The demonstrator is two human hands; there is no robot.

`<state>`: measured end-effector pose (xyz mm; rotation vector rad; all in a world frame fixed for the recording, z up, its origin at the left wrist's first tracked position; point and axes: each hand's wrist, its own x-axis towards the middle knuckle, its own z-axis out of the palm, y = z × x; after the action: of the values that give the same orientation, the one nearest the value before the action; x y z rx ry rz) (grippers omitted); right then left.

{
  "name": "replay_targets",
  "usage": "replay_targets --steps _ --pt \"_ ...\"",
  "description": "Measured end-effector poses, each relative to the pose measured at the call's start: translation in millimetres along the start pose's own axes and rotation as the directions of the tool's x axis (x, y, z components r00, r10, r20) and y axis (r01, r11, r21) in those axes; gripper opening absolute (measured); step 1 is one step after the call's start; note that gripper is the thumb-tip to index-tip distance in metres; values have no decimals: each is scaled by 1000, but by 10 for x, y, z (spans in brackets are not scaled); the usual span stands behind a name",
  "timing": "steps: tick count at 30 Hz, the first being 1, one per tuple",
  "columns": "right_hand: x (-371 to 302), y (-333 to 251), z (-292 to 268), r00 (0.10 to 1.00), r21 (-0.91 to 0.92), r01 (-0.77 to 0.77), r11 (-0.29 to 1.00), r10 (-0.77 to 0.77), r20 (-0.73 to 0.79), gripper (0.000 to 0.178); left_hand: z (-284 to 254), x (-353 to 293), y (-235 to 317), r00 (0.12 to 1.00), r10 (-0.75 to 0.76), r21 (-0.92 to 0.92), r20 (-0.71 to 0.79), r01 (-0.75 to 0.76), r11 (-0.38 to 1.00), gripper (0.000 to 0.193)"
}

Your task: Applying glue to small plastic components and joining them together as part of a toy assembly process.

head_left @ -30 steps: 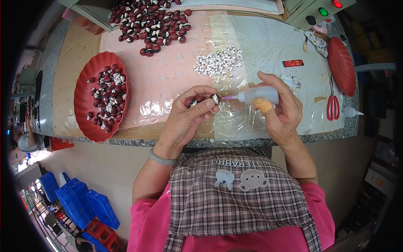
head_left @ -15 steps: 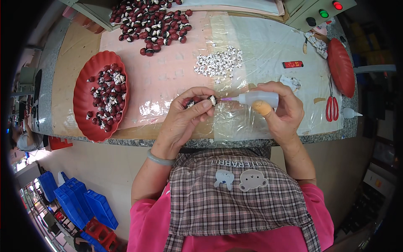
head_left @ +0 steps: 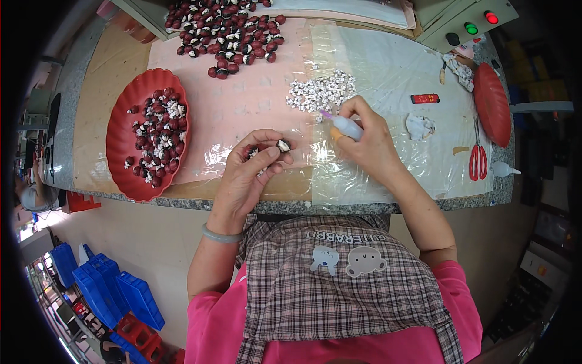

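Note:
My left hand [head_left: 251,162] is closed round a few small dark-red, black and white pieces. One of them, a black-and-white-faced bead-like piece [head_left: 283,145], sits pinched at the thumb and fingertip. My right hand [head_left: 367,136] grips a translucent squeeze bottle [head_left: 348,127] with a purple needle tip [head_left: 326,114]. That tip is at the near edge of a scatter of tiny white pieces with dark marks [head_left: 321,91]. An orange cover wraps the right thumb, which presses the bottle.
At left stands a red scalloped tray [head_left: 118,145] of finished-looking red and white pieces. Many red-black pieces [head_left: 233,42] lie at the back. To the right are red-handled scissors [head_left: 478,162], a red box cutter-like strip [head_left: 425,98], crumpled tissue [head_left: 419,127], another red tray [head_left: 492,103] and a second bottle [head_left: 504,168].
The bottle's tip has left the piece in my left hand and moved up toward the white pieces, the bottle now tilted. My left hand has shifted slightly left.

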<state>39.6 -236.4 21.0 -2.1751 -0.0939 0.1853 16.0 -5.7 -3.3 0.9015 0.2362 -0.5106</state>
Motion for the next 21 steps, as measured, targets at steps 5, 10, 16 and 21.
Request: replay_targets --steps 5,10,16,21 --pt "107 84 163 924 -258 352 900 -379 -61 19 -4 -19 1 1000 29 33 -10 -29 999 22" --pt "186 91 141 903 -430 411 804 -423 72 18 45 -31 -2 1000 9 64 -4 -9 998 24" --pt "137 -160 -43 956 196 -206 959 155 249 13 25 19 -88 990 78 93 116 -89 992 24" --pt "-81 -179 -17 964 605 -200 770 44 262 9 155 22 -95 988 115 235 100 -136 963 25"
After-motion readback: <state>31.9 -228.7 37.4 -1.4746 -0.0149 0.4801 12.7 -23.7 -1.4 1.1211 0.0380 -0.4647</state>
